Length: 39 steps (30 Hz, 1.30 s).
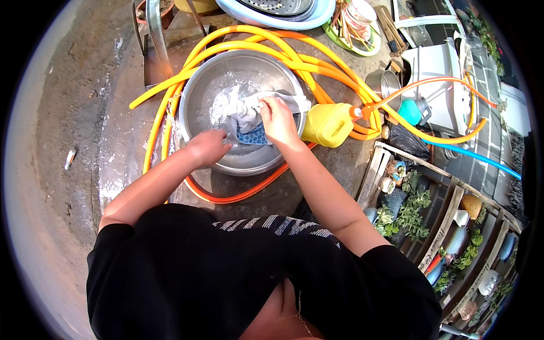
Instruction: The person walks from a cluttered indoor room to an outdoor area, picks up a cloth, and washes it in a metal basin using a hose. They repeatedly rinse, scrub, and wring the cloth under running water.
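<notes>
1. Your 2 hands met over the steel basin [195,102], which sat on wet concrete ground [73,113] with a coiled orange hose [317,65] looped around it.
2. The wet cloth [243,113] lay inside the basin, bunched toward its right half and partly in soapy water.
3. Your right hand [277,120] was closed on the cloth's upper fold, fingers curled over the top of the bundle, near the basin's right rim.
4. Your left hand [208,146] sat at the basin's near rim, fingers clenched on the cloth's lower-left edge; how much fabric it gripped, you could not tell from this view.
5. The cloth therefore stretched between your hands, touching both, with the right hand higher in the basin than the left.
6. The cloth looked pale grey-white, crumpled and soaked, with a blue patch bearing a honeycomb pattern showing just below your right hand.
7. Foam and clear water covered the basin's left side, beside the cloth.
8. A yellow jug [327,124] with an orange cap lay on its side just right of the basin, touching the hose.
9. A pale blue tub [317,17] stood beyond the basin, and potted succulents [408,209] on wooden racks stood well to the basin's right.
</notes>
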Available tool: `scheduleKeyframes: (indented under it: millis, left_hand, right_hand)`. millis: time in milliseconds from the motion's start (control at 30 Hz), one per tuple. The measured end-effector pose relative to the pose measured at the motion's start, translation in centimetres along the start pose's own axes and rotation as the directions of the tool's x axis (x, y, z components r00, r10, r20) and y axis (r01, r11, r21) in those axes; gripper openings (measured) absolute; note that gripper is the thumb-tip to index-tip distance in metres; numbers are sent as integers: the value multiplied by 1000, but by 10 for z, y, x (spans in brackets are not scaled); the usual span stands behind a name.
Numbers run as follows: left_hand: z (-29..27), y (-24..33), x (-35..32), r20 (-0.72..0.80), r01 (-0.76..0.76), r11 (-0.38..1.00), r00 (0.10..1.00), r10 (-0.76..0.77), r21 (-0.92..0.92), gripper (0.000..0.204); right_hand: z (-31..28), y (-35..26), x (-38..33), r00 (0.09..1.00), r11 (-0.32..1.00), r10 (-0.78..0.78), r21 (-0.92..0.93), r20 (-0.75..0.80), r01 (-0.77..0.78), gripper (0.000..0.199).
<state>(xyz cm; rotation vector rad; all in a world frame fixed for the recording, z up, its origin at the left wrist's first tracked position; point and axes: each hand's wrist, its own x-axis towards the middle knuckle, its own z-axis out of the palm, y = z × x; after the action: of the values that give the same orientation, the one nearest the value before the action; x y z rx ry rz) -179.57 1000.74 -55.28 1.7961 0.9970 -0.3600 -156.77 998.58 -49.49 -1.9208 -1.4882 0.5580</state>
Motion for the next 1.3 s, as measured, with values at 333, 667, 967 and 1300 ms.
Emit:
scheduleKeyframes:
  millis: [333,667,967,1300]
  left_hand:
    - [13,0,26,76,157,259,952,-298,-953,81]
    - [40,-50,84,141,145,-360,989,38,-922,63]
    - [22,24,58,177,128,-345,978,-114,-930,33]
    - [-1,-4,70,74,24,-139,928,-365,-990,44]
  right_hand:
    - [109,66,-1,908,979,127,-198,399,-50,64]
    - [120,-34,-57,974,886,51,440,219,-145,22]
    - [106,-11,5,952,923,302,-269,57,-277,29]
    - [94,100,4,949,903,316,-301,-20,-307,36]
